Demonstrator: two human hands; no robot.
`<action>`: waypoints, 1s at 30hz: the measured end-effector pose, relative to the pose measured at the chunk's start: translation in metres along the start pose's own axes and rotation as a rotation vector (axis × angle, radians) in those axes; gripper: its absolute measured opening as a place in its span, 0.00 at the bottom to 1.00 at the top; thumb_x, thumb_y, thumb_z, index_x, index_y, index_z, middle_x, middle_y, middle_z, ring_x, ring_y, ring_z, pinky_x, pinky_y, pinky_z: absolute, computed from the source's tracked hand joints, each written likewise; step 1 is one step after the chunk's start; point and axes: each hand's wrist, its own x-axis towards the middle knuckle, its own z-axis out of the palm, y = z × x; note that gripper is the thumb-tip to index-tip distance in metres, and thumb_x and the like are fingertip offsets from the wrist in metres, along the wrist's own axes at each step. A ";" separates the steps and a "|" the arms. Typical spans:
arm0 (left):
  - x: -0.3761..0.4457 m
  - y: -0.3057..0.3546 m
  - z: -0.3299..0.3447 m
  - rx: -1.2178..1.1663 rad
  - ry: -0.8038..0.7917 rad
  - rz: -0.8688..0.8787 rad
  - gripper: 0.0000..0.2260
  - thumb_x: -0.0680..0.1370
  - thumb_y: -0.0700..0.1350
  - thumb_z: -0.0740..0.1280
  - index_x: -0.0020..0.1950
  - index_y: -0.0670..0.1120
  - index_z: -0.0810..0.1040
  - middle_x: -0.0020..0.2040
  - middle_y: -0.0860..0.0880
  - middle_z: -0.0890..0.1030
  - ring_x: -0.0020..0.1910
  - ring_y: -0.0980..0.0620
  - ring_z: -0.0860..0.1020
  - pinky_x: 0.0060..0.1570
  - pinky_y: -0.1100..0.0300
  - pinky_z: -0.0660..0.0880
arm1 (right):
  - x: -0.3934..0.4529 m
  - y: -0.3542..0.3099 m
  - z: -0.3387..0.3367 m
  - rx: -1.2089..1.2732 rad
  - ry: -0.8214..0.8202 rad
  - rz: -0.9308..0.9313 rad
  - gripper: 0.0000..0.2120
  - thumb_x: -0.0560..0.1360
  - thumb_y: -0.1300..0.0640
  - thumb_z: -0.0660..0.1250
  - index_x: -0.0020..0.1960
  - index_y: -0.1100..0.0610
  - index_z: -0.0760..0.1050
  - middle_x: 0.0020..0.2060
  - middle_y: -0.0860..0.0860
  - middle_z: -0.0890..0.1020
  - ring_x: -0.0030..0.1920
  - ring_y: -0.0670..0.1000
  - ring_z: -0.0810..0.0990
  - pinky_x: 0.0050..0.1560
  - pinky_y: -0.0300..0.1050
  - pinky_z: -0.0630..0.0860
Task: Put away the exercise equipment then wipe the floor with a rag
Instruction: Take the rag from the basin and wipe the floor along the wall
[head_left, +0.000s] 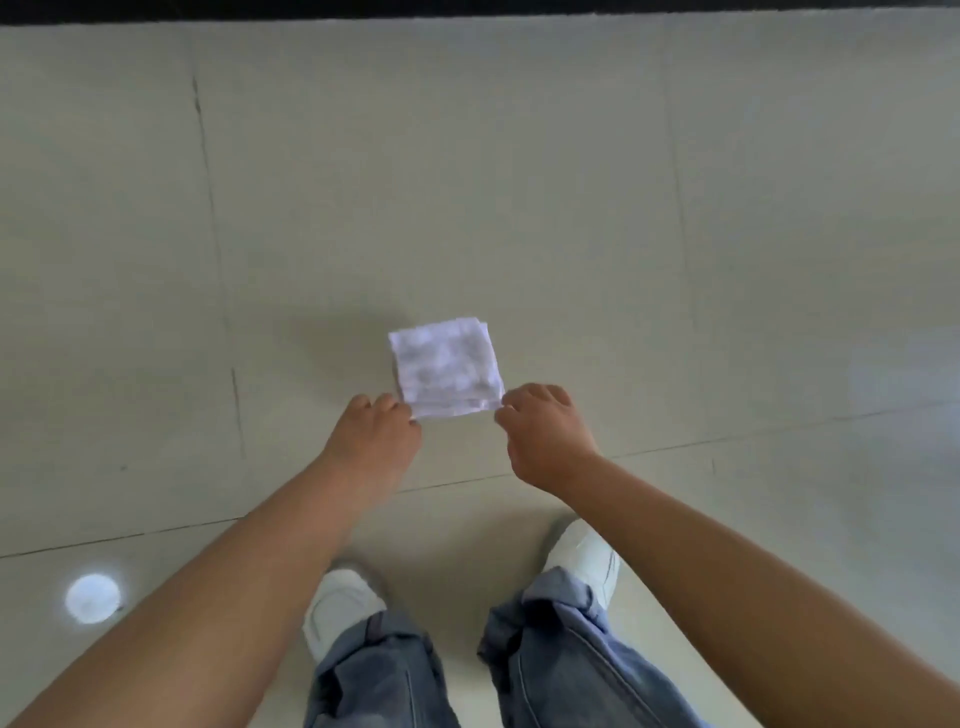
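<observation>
A white rag, folded into a small square, is held out flat above the pale tiled floor. My left hand pinches its near left corner. My right hand pinches its near right corner. Both arms reach forward and down from the bottom of the view. A soft shadow of the rag lies on the tile to its left. No exercise equipment is in view.
My two white shoes and blue jeans stand on the tiles directly below the hands. A round bright light reflection shows on the floor at lower left. A dark strip runs along the far edge.
</observation>
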 end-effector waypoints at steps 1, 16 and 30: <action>0.010 -0.002 0.027 0.007 -0.045 -0.015 0.09 0.61 0.39 0.75 0.40 0.43 0.82 0.39 0.46 0.81 0.41 0.45 0.81 0.35 0.58 0.74 | 0.012 0.007 0.023 -0.051 -0.072 -0.033 0.14 0.68 0.64 0.67 0.53 0.59 0.80 0.57 0.53 0.79 0.62 0.56 0.75 0.65 0.47 0.67; 0.077 -0.035 0.130 -0.028 0.569 -0.160 0.16 0.73 0.46 0.59 0.49 0.41 0.84 0.50 0.45 0.84 0.53 0.47 0.81 0.49 0.54 0.66 | 0.114 0.050 0.107 -0.135 0.570 -0.225 0.14 0.71 0.50 0.60 0.56 0.50 0.69 0.53 0.53 0.82 0.53 0.53 0.69 0.58 0.57 0.61; 0.124 -0.101 0.079 0.050 0.436 -0.116 0.16 0.65 0.37 0.56 0.28 0.45 0.83 0.32 0.50 0.84 0.36 0.51 0.85 0.39 0.62 0.76 | 0.182 0.028 0.042 -0.316 0.462 -0.055 0.18 0.51 0.61 0.80 0.39 0.53 0.82 0.35 0.49 0.81 0.39 0.55 0.81 0.49 0.53 0.76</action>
